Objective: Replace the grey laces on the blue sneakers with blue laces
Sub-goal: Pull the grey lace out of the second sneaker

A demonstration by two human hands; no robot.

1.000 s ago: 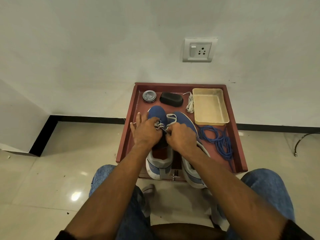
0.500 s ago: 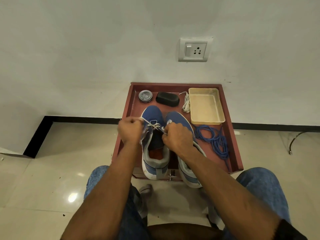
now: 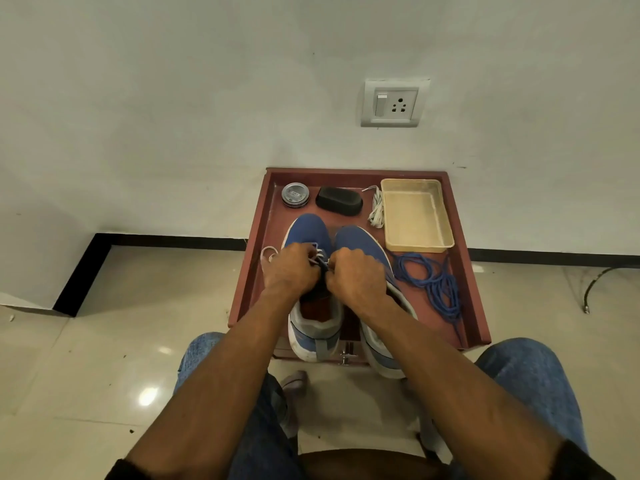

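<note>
Two blue sneakers stand side by side, toes away from me, on a red-brown tray table (image 3: 254,251). The left sneaker (image 3: 306,233) carries a grey lace (image 3: 317,255) across its eyelets. My left hand (image 3: 289,268) and my right hand (image 3: 356,275) meet over that shoe's throat, both pinching the grey lace. A freed loop of the lace (image 3: 268,253) hangs out past my left hand. My right wrist covers part of the right sneaker (image 3: 360,242), which shows no lace. The blue laces (image 3: 433,284) lie in a loose pile to the right of the shoes.
At the back of the tray stand a round tin (image 3: 295,195), a black brush (image 3: 339,201), a bundle of pale lace (image 3: 377,209) and a beige plastic tray (image 3: 415,216). A wall with a socket (image 3: 394,102) rises behind. My knees in jeans flank the table.
My left hand, which had pulled the grey lace out to the left, has come back to the shoe's throat beside my right hand. A slack loop now trails to its left.
</note>
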